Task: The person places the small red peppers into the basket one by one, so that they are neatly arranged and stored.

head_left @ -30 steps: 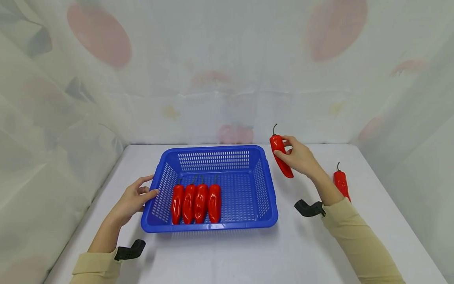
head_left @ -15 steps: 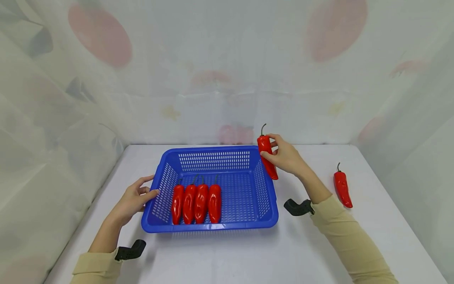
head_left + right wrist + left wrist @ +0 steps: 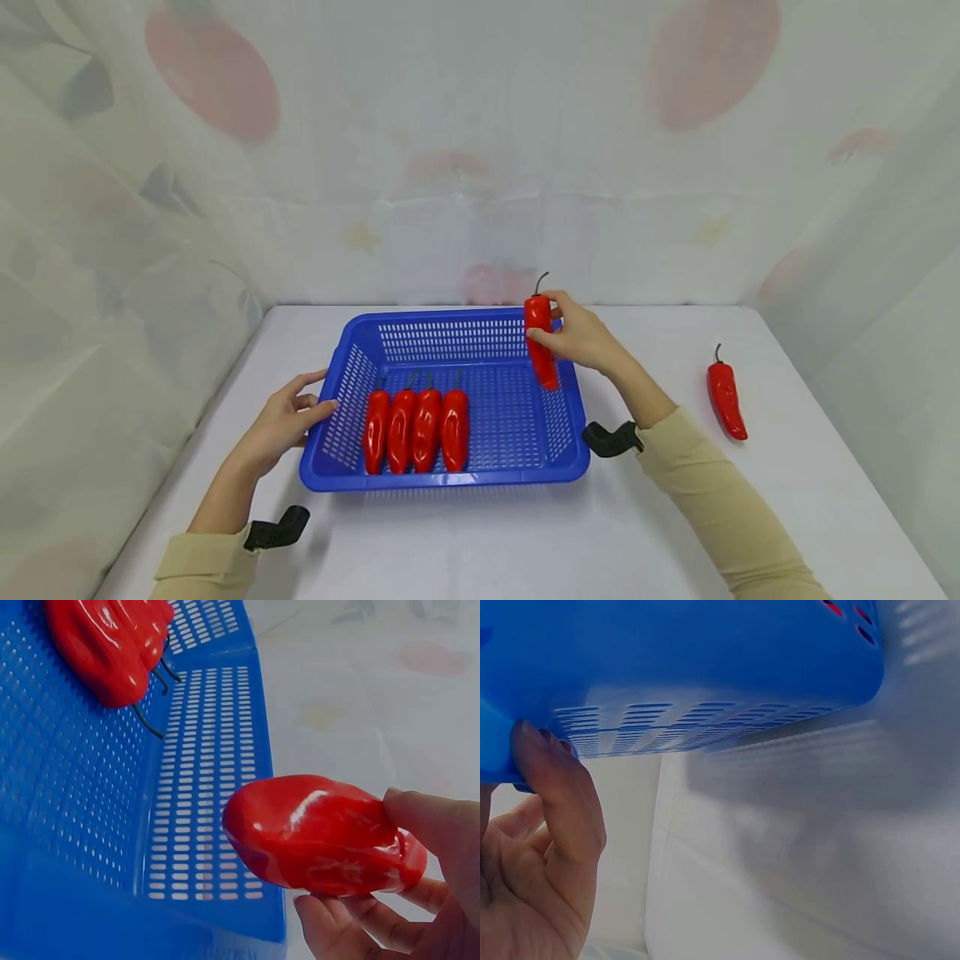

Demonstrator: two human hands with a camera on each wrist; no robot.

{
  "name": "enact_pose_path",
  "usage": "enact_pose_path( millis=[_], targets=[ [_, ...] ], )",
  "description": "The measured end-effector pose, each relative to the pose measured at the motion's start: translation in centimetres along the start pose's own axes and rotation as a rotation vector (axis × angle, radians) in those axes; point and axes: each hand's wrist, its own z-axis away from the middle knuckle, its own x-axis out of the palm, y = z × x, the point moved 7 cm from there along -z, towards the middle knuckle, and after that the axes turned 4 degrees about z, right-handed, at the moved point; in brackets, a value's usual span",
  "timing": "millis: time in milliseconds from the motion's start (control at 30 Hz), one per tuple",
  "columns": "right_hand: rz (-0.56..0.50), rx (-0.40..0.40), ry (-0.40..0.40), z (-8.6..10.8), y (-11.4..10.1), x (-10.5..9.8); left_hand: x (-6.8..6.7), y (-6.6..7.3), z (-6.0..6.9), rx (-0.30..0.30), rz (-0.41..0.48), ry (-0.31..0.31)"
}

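My right hand [image 3: 585, 335] pinches a red chili pepper [image 3: 540, 340] near its stem end, holding it upright over the right side of a blue plastic basket [image 3: 442, 478]. In the right wrist view the glossy chili pepper [image 3: 322, 832] lies between thumb and fingers, beside the basket's slotted wall [image 3: 202, 772]. My left hand [image 3: 281, 423] grips the basket's left rim, thumb on top. From below, the left wrist view shows the left hand [image 3: 555, 847] curled at the basket's edge [image 3: 705, 660]. Several red chili peppers [image 3: 426, 431] stand in a row in the basket's left half, stems away from me.
Another red chili pepper [image 3: 726, 400] lies on the white table [image 3: 660, 517] to the right, beyond the right forearm. A pale patterned curtain [image 3: 480, 167] hangs behind the table and along both sides.
My right hand has moved left with the chili pepper, from outside the basket's right rim to above its inside. The left hand and the basket have stayed in place.
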Motion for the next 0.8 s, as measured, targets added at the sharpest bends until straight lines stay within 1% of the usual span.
enact_pose_path(
  millis=[200,367,633,800],
  targets=[
    [-0.032,0.013,-0.058,-0.4,-0.6,1.2,0.0,0.1,0.0,-0.003,0.002,0.003],
    [-0.077,0.048,-0.100,-0.8,-0.7,2.3,0.1,0.2,0.1,0.000,0.004,0.004],
    [-0.070,0.050,-0.151,-1.6,-1.0,4.4,0.1,0.2,0.2,0.007,0.003,0.010],
    [-0.053,0.071,-0.186,-1.9,-0.8,5.8,0.2,0.2,0.2,0.002,0.004,0.010]
  ],
)
